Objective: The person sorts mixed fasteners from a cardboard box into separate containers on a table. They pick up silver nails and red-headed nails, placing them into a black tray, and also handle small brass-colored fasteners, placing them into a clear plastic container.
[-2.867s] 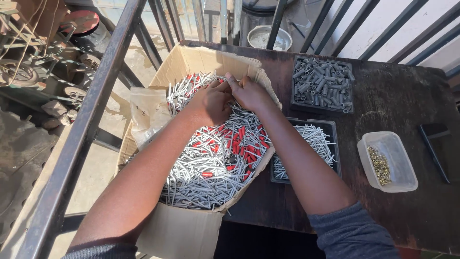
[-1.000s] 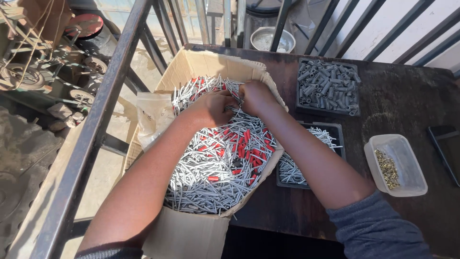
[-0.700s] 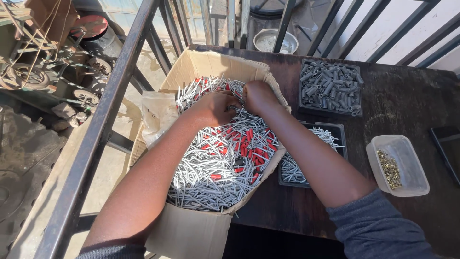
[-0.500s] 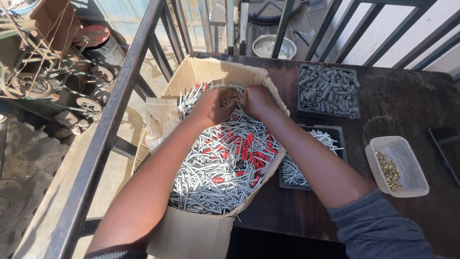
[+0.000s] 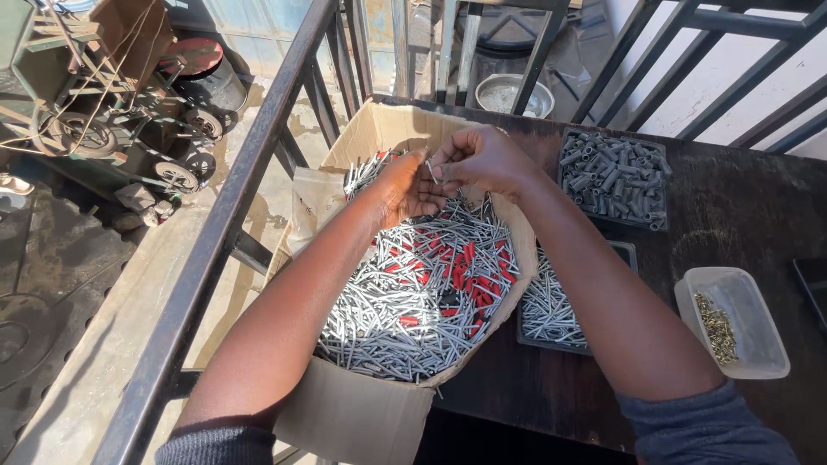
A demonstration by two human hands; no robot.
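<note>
Upper centre of the frame, both hands, left hand (image 5: 405, 185) and right hand (image 5: 478, 159), pinch one thin grey pin (image 5: 431, 170) together, lifted above the cardboard box (image 5: 362, 413) heaped with them.

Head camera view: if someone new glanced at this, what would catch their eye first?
Probably the open brown cardboard box at centre, heaped with thin grey metal pins and red-tipped pieces. Above it the left hand and right hand meet, pinching one thin grey pin. Behind, right, a dark tray of stubby grey sleeves sits on the dark wooden table.
</note>
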